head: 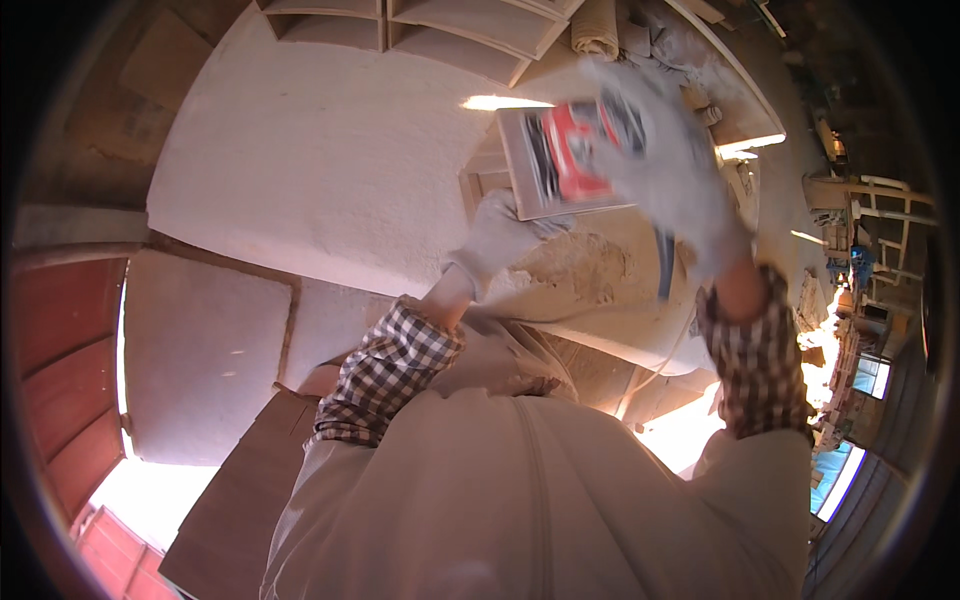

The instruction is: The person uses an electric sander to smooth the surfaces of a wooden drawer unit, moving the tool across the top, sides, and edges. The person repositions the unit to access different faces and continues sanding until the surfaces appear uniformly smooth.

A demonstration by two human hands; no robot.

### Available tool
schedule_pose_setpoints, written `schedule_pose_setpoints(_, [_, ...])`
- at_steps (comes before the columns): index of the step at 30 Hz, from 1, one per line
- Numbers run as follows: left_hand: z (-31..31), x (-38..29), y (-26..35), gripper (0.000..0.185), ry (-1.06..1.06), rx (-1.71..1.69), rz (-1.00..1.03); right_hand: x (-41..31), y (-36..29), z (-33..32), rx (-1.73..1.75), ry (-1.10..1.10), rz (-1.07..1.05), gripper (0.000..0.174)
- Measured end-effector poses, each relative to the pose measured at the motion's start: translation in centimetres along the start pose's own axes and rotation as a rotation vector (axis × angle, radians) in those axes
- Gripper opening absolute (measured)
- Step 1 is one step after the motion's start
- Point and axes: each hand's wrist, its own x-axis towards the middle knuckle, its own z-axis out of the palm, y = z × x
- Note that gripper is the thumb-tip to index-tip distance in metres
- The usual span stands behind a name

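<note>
My left hand [496, 234], in a pale work glove, grips the lower edge of a small wooden box [523, 154] and tilts it above the dusty worktable [300, 150]. On the box's flat face lies a red and black power sander [576, 161], blurred by motion. My right hand [664, 169], also gloved and blurred, is on the sander's body. Below that hand hangs a dark cord or hose [664, 262]. The sander's underside is hidden against the wood.
Open wooden boxes [450, 30] stand along the worktable's far edge, beside a rolled sheet [595, 34]. Dust-covered clutter lies at the far right behind a pale strip [739, 71]. A brown board [240, 487] leans close to my left side. Red panels [71, 360] stand farther left.
</note>
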Motion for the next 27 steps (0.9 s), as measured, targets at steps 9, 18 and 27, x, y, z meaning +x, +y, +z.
schedule_pose_setpoints(9, [1.0, -0.2, 2.4, 0.038, -0.103, 0.384, -0.097, 5.2, -4.0, 2.4, 0.270, -0.065, 0.107, 0.063])
schedule_pose_setpoints(18, [0.7, -0.4, 0.1, 0.028, 0.053, 0.346, 0.134, 0.2, 0.5, 0.6, 0.044, 0.048, -0.051, 0.061])
schedule_pose_setpoints(27, [1.4, -0.4, 1.5, 0.025, 0.157, 0.604, 0.276, -3.0, -2.2, 0.1, 0.021, -0.033, -0.061, 0.057])
